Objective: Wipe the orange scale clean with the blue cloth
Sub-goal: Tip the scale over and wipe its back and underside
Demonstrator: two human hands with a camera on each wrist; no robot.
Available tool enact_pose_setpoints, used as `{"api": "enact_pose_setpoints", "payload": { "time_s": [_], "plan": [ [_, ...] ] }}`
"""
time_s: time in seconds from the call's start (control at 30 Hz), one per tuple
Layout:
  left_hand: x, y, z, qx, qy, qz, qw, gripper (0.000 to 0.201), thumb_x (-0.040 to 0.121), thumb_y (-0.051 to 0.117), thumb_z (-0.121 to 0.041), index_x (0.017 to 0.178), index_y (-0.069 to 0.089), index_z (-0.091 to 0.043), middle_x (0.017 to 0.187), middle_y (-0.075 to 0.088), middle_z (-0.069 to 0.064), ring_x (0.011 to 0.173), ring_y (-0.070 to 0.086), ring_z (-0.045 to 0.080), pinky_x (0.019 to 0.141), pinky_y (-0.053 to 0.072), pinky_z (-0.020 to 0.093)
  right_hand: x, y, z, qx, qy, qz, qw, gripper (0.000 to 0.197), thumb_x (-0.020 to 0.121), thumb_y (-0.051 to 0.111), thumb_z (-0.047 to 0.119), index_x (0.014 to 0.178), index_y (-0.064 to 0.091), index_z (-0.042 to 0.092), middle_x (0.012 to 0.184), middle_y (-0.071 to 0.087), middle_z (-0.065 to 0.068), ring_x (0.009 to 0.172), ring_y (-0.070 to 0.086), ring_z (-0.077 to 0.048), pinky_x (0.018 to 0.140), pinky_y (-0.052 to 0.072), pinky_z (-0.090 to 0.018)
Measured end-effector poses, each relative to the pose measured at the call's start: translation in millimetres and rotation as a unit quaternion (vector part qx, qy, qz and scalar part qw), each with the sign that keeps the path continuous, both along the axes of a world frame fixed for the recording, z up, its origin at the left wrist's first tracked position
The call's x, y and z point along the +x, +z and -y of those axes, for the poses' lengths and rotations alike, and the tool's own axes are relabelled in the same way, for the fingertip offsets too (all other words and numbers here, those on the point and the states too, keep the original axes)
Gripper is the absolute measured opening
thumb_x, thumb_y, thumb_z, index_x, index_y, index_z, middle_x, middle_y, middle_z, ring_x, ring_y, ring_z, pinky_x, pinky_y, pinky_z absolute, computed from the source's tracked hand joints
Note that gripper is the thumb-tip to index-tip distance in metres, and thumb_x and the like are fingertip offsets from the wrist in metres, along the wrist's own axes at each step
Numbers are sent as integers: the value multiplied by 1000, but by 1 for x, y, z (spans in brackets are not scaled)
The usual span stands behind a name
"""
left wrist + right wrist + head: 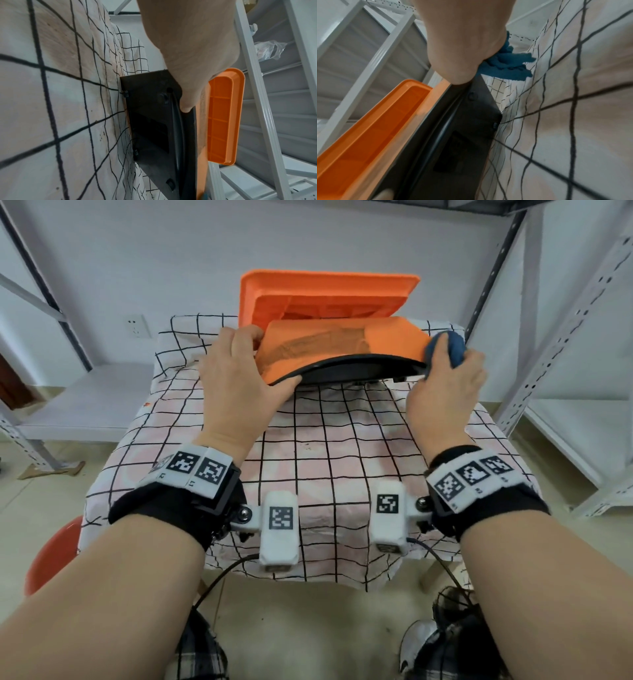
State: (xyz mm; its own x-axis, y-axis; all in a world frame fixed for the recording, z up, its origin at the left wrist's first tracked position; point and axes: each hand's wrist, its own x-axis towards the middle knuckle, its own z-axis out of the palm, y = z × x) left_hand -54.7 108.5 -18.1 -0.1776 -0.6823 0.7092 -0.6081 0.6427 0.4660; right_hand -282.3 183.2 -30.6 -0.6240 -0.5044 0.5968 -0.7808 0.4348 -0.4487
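Note:
The orange scale is tipped up at the far end of the table, its black underside facing me and its orange platform raised behind. A brownish smear runs across the orange body. My left hand grips the scale's left corner, thumb under the black edge. My right hand holds the bunched blue cloth against the scale's right corner; in the right wrist view the blue cloth sticks out behind the hand.
A checked tablecloth covers the small table. Grey metal shelving stands close on the right and another rack on the left. A red stool sits at the table's near left.

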Motion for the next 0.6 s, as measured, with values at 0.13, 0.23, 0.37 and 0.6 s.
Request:
{"api": "enact_pose_setpoints", "payload": {
  "time_s": [0.13,0.23,0.37,0.6],
  "plan": [
    [0,-1,2,-10,20,1,1000,69,63,75,-47,116,55,-8,108,56,11,98,54,29,88,34,42,31,0,14,-28,70,-32,997,66,84,45,1,146,28,11,133,35,-24,116,38,-40,97,35,-42],
    [0,1,2,-11,39,-1,999,69,64,77,-46,119,55,-10,112,55,11,105,50,30,91,31,40,49,0,20,-9,135,-68,989,67,84,48,2,147,27,13,131,35,-22,113,38,-37,93,37,-41],
    [0,2,1,-11,63,0,998,69,62,78,-48,118,58,-14,119,49,12,111,45,31,94,30,40,22,5,13,-17,93,-76,993,65,83,49,4,145,34,19,131,37,-22,114,39,-39,94,35,-42],
    [0,0,2,-22,76,5,997,69,59,78,-50,114,59,-13,119,48,14,109,46,33,93,32,41,41,6,16,-30,111,-25,993,65,84,48,3,146,31,14,132,34,-24,117,37,-40,98,32,-41]
  ]
}}
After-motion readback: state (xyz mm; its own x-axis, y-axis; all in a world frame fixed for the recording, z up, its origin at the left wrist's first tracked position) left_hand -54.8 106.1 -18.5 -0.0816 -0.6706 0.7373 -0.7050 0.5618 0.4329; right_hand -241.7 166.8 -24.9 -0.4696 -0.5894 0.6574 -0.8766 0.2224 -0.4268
